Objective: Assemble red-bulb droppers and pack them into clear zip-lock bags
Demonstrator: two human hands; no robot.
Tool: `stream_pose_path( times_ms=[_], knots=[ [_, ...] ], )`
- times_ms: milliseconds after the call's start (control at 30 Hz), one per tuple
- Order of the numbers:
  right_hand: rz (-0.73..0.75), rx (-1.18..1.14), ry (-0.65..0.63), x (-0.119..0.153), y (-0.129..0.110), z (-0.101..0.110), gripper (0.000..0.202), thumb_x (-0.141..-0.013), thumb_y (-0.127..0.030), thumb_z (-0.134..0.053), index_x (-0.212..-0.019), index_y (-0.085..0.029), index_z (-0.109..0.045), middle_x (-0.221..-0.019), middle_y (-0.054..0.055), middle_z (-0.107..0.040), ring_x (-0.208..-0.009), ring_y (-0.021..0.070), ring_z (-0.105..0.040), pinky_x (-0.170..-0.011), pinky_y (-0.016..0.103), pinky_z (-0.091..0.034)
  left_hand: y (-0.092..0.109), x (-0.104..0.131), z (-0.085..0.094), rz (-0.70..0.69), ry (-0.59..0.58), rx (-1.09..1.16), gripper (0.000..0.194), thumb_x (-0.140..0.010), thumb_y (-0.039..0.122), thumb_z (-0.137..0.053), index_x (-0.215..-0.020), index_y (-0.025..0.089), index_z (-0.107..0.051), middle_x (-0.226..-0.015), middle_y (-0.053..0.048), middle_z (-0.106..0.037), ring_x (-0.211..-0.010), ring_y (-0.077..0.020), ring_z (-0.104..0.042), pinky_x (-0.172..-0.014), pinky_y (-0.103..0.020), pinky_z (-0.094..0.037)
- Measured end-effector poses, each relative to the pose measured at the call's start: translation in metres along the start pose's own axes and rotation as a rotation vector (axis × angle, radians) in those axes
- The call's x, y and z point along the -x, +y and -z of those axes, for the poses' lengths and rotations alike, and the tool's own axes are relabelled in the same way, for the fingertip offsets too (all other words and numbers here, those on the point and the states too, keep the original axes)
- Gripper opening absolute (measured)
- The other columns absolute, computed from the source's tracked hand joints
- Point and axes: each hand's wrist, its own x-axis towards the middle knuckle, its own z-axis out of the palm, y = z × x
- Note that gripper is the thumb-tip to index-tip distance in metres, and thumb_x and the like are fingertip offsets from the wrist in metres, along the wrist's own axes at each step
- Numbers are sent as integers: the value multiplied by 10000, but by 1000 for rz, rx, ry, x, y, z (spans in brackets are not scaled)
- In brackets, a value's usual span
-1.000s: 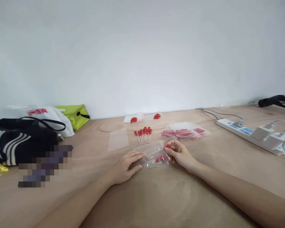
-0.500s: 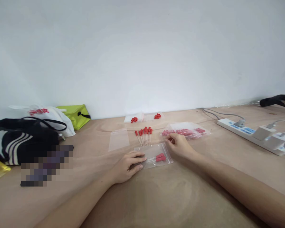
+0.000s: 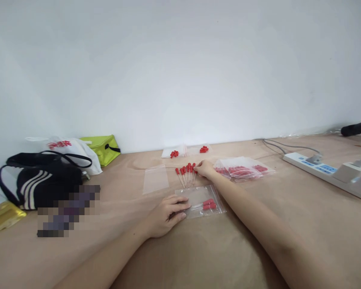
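My left hand (image 3: 168,214) rests on the left end of a clear zip bag (image 3: 195,196), fingers spread. Inside that bag lie droppers with red bulbs (image 3: 209,204) toward its right end. Beyond it, several loose droppers (image 3: 183,176) fan out, red bulbs pointing away from me. At the rightmost bulb, my right hand (image 3: 203,168) has its fingertips pinched together around a red-topped dropper (image 3: 194,167). A flat bag (image 3: 155,179) with nothing visible in it lies left of the fan. Filled bags (image 3: 243,168) overlap at the right.
Two bags with red bulbs (image 3: 174,153) lie by the wall. At the left are a black bag (image 3: 48,182), a white plastic bag (image 3: 87,154), a green box (image 3: 104,149) and a yellow packet (image 3: 6,216). A power strip (image 3: 313,166) with plugs is at the right.
My right hand has moved left and away from me, from beside the filled bags to the fanned droppers. My left hand stays on the clear bag. The view has shifted slightly.
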Motion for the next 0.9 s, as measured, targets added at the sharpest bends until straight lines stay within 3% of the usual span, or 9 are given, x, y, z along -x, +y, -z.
stream_pose_path(
  times_ms=[67,133,200,267,367,500,700,900],
  knots=[
    [8,-51,33,1,0,2,97,-672,-200,-546,-596,-143,-565,-362,-5,-476,-362,128,-482,-383,212,-353,0,0,0,4,0,11,299,-847,275,-443,-1123,261,-558,-1195,-46,-530,-1094,-195,-467,-935,-376,-365],
    [25,-113,93,4,2,9,151,-714,-219,-500,-808,-124,-570,-467,1,-537,-386,115,-493,-384,202,-366,0,1,0,7,4,17,300,-847,281,-442,-1125,268,-554,-1195,-43,-531,-1093,-197,-469,-935,-380,-364],
    [56,-174,176,12,6,23,306,-772,-264,-427,-1046,-133,-466,-643,15,-585,-439,98,-512,-397,193,-386,-1,1,0,9,7,16,302,-846,281,-442,-1125,267,-556,-1196,-43,-531,-1090,-198,-471,-935,-380,-366],
    [121,-256,275,24,15,41,371,-811,-328,-361,-1147,-170,-357,-796,25,-573,-504,85,-525,-422,188,-407,-1,0,0,3,11,12,306,-846,279,-439,-1128,264,-554,-1196,-42,-531,-1088,-197,-472,-933,-377,-368],
    [290,-474,415,50,34,68,361,-775,-430,-422,-1051,-197,-410,-780,-4,-517,-482,73,-484,-413,198,-405,-3,0,-1,-11,18,5,310,-844,282,-436,-1129,263,-554,-1188,-40,-536,-1087,-197,-470,-935,-373,-369],
    [266,-569,424,84,52,86,318,-745,-442,-478,-959,-218,-406,-648,-55,-461,-433,76,-456,-394,210,-394,-5,-2,-2,-1,12,-2,310,-843,285,-434,-1129,263,-552,-1195,-38,-529,-1099,-194,-462,-941,-367,-366],
    [79,-735,358,101,55,74,260,-702,-404,-543,-828,-228,-398,-645,-45,-488,-478,103,-508,-443,260,-466,-3,-1,-1,29,-11,-33,318,-848,289,-424,-1140,243,-542,-1211,-46,-516,-1116,-197,-450,-951,-376,-356],
    [77,-909,232,106,54,59,344,-649,-412,-615,-832,-236,-384,-675,-44,-535,-573,122,-572,-557,295,-497,-1,-1,0,44,7,-45,373,-835,303,-451,-1196,215,-480,-1203,-52,-526,-1127,-204,-439,-965,-384,-342]
  ],
)
